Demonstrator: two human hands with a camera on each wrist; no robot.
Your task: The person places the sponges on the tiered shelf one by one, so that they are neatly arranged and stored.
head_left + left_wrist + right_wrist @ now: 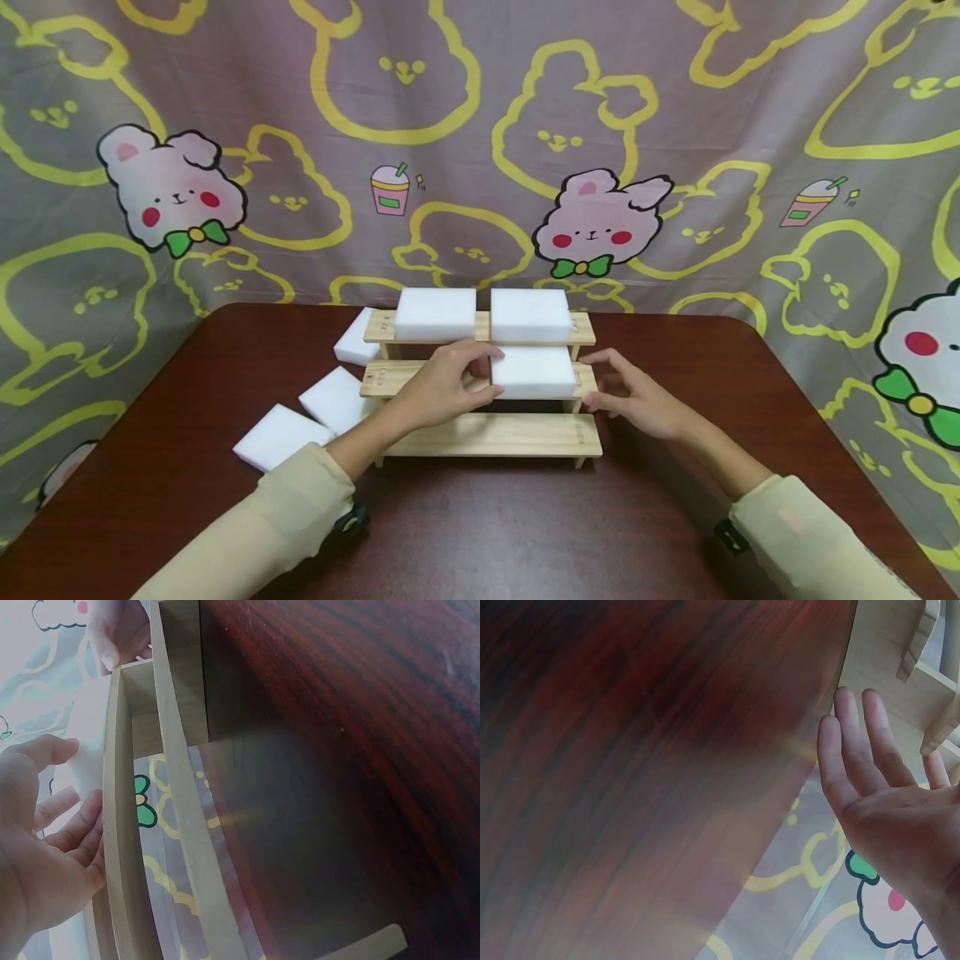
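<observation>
A white foam block (534, 372) lies flat on the right half of the middle tier of a small wooden stepped rack (480, 435). My left hand (442, 385) holds this block at its left end, thumb at the near corner and index finger at the far one. In the left wrist view, the thumb of the left hand (45, 840) meets the block's white side (90, 735). Beside the rack's right end is my right hand (641, 400), fingers spread and holding nothing. The right wrist view shows the right hand's palm (900, 817) and extended fingers close to the rack's wood.
Two white blocks (436, 312) (530, 315) sit side by side on the top tier. Left of the rack, three more lie on the dark wooden table (480, 533): a near block (281, 435), a middle block (336, 398) and a far block (356, 337). A patterned curtain (480, 150) hangs behind.
</observation>
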